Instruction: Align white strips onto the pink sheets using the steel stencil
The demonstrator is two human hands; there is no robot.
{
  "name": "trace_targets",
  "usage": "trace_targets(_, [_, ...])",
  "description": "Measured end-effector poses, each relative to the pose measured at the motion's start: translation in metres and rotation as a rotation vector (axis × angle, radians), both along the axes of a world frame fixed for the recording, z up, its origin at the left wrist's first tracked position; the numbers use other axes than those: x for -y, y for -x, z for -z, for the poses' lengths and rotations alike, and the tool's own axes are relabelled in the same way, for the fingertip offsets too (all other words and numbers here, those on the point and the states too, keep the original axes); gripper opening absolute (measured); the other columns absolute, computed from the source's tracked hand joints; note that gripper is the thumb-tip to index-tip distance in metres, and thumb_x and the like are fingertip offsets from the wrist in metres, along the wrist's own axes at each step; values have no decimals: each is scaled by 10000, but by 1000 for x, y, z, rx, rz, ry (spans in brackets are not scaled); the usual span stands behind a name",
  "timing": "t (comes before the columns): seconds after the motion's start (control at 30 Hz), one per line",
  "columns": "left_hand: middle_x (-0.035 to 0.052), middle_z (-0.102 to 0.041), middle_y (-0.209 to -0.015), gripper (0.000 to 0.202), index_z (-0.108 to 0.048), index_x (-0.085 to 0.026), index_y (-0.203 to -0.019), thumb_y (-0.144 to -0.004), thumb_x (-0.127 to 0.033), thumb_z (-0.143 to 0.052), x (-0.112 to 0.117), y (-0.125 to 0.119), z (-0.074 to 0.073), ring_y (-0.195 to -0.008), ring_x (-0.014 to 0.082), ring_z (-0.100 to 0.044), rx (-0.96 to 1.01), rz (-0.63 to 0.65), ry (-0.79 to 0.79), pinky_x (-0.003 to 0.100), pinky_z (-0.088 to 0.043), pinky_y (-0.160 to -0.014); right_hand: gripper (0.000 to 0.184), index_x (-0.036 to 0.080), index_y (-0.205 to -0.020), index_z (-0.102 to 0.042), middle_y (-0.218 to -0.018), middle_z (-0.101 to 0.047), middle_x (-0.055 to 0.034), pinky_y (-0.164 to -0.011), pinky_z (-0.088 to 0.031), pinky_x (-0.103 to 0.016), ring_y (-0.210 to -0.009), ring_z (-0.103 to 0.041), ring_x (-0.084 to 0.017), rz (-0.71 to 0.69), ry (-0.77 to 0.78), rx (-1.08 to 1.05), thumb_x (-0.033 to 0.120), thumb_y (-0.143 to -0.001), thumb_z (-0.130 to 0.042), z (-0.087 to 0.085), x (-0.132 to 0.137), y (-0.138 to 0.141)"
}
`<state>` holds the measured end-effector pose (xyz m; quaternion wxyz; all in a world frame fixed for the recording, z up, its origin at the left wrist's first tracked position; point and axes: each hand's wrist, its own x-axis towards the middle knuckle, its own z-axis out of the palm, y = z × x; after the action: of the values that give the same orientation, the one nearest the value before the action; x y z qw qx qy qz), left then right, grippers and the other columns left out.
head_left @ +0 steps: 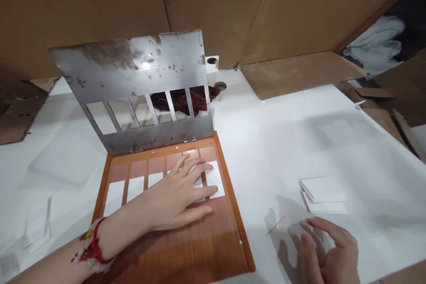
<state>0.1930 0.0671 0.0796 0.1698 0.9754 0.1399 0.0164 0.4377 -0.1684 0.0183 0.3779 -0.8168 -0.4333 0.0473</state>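
My left hand [181,186] lies palm down with fingers spread over an orange-brown board [186,248]. Its fingertips touch a white card [216,179] at the right end of a row. Several more white cards [115,193] sit side by side to the left, some partly covered by the hand. At the board's back edge a stained metal plate [143,69] with slots stands raised. My right hand [333,248] is over the white table, thumb and index finger apart, with nothing visible between them. Beyond it lies a small stack of folded white cards [324,191].
A thin stick-like piece [275,226] lies left of my right hand. Dark red cloth [179,100] is behind the metal plate's slots. Cardboard walls [213,4] close off the back, and a cardboard flap [299,73] rests on the white table [266,142].
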Motion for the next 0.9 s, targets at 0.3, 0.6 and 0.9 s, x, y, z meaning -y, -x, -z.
trace_targets(0.3, [102,-581,-1512,296,-656,-297,-1314,-1065,-346,-504,14,6,2,-1414,396,-509,-36,-51,-44,684,-350,-1201,270,259,-1066,-501,-962,-613,-4,-872,-420,-408,-895,-598,-232,-781,178,91,407,-992,-715,-41,-78,5])
trace_targets(0.6, [125,-585,-1529,335,-621,-252,-1325,-1076,-370,-430,21,5,6,-1431,387,-518,-23,-80,-70,684,-336,-1214,478,251,-859,-395,-988,-547,-17,-858,-429,-395,-895,-509,-231,-1061,432,107,381,-880,-855,-53,-135,16])
trace_targets(0.9, [191,-527,-1579,416,-669,-273,-1272,-1025,-591,-567,28,7,9,-1510,429,-452,-7,-16,-81,671,-279,-1239,332,254,-914,-411,-1002,-557,-10,-929,-398,-408,-919,-514,-223,-1046,394,83,356,-1004,-714,-42,-165,6])
